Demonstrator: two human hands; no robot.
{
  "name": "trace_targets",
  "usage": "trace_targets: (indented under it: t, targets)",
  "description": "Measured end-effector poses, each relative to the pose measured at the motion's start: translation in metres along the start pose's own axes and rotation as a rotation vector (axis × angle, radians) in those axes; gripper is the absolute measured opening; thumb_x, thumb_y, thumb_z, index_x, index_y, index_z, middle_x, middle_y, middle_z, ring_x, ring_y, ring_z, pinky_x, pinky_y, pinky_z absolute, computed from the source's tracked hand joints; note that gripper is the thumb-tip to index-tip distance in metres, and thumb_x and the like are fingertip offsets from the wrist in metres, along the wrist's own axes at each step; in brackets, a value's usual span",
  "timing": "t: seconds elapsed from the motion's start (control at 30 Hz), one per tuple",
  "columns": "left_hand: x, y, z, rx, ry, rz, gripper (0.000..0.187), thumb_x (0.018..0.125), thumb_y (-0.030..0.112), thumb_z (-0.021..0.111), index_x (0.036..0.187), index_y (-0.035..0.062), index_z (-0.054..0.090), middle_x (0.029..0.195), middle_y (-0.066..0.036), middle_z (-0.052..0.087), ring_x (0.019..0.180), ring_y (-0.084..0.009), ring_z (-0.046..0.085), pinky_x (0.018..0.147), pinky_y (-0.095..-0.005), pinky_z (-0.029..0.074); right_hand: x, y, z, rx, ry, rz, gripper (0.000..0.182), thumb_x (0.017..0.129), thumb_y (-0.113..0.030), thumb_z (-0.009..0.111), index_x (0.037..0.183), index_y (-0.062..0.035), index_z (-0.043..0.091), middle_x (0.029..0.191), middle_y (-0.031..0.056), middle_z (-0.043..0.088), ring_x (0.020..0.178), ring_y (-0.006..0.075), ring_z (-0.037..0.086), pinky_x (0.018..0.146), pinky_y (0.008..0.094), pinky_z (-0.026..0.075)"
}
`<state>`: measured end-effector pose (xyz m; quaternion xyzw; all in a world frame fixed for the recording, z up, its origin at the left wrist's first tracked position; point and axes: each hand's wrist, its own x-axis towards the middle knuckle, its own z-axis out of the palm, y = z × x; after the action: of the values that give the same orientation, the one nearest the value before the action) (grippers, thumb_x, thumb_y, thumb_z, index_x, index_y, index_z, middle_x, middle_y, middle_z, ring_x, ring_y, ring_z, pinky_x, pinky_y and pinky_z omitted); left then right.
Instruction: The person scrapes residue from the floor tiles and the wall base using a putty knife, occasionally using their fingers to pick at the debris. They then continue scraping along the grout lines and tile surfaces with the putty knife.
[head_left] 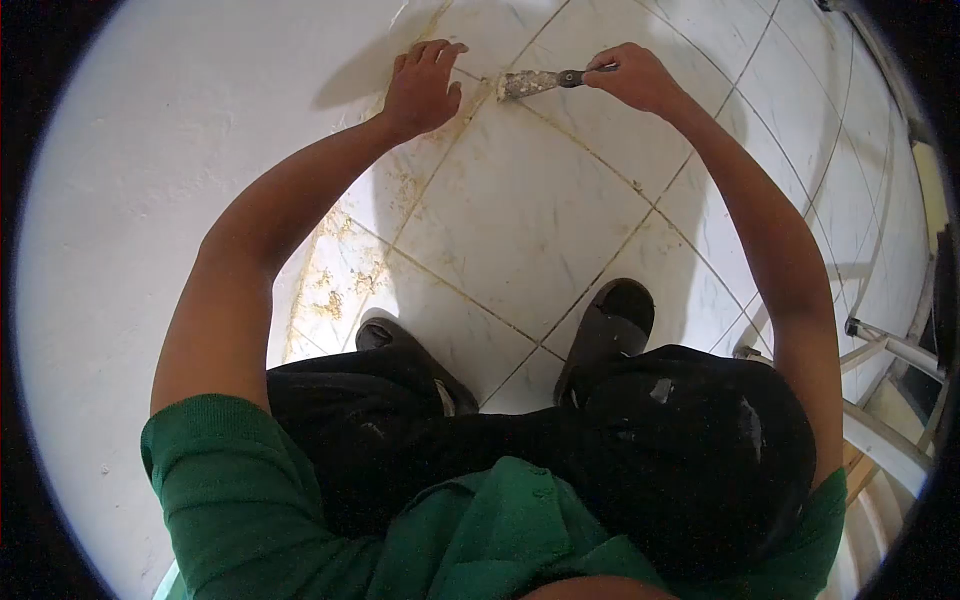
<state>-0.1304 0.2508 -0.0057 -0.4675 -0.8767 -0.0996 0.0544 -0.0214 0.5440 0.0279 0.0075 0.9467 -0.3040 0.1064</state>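
Observation:
My right hand point(637, 78) grips the dark handle of a putty knife point(532, 83), its worn, paint-crusted blade pointing left and lying close over the tiled floor point(510, 225). The blade's tip is right at a grout line with brownish residue. To the left, my left hand point(424, 86) is open with fingers apart, beside the foot of the white wall point(150, 180). It holds nothing. Below it, brown flaky residue point(335, 285) is scattered on the tiles along the wall.
My two shoes point(622, 310) stand on the tiles under my bent knees. At the right are white metal legs or rails point(888, 440), with dark end caps, close to my right elbow. The wall runs down the whole left side.

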Motion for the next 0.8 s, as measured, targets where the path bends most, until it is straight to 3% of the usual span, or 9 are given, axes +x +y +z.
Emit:
trace_targets:
  t: [0.1, 0.3, 0.5, 0.8]
  targets:
    - [0.001, 0.001, 0.003, -0.003, -0.030, -0.013, 0.051, 0.074, 0.017, 0.060, 0.121, 0.0122, 0.042, 0.118, -0.013, 0.047, 0.115, -0.0316, 0.041, 0.093, -0.0479, 0.034, 0.007, -0.001, 0.014, 0.071, 0.023, 0.039, 0.031, 0.075, -0.032, 0.062, 0.085, -0.0041, 0.069, 0.067, 0.0082, 0.063, 0.059, 0.0179, 0.056, 0.058, 0.0318, 0.045]
    - [0.002, 0.004, 0.003, 0.026, -0.089, 0.002, 0.048, 0.075, 0.017, 0.059, 0.120, 0.0120, 0.043, 0.117, -0.013, 0.047, 0.113, -0.0314, 0.042, 0.091, -0.0477, 0.036, 0.007, -0.018, 0.023, 0.168, 0.033, 0.109, 0.030, 0.075, -0.033, 0.062, 0.084, -0.0051, 0.070, 0.061, 0.0062, 0.059, 0.056, 0.0148, 0.052, 0.055, 0.0309, 0.043]
    - [-0.010, -0.007, 0.003, 0.044, -0.108, 0.018, 0.047, 0.075, 0.019, 0.058, 0.119, 0.0110, 0.043, 0.116, -0.013, 0.047, 0.113, -0.0309, 0.043, 0.089, -0.0473, 0.037, 0.009, -0.017, 0.010, 0.051, 0.043, 0.095, 0.029, 0.075, -0.032, 0.062, 0.085, -0.0063, 0.070, 0.060, 0.0056, 0.059, 0.056, 0.0145, 0.051, 0.055, 0.0312, 0.042]
    - [-0.022, -0.015, 0.001, 0.062, -0.109, -0.017, 0.046, 0.073, 0.018, 0.057, 0.117, 0.0101, 0.045, 0.115, -0.013, 0.047, 0.111, -0.0307, 0.044, 0.088, -0.0465, 0.038, 0.015, -0.027, 0.015, 0.144, 0.042, 0.000, 0.031, 0.075, -0.033, 0.062, 0.086, -0.0056, 0.069, 0.066, 0.0078, 0.062, 0.059, 0.0174, 0.055, 0.060, 0.0315, 0.045]
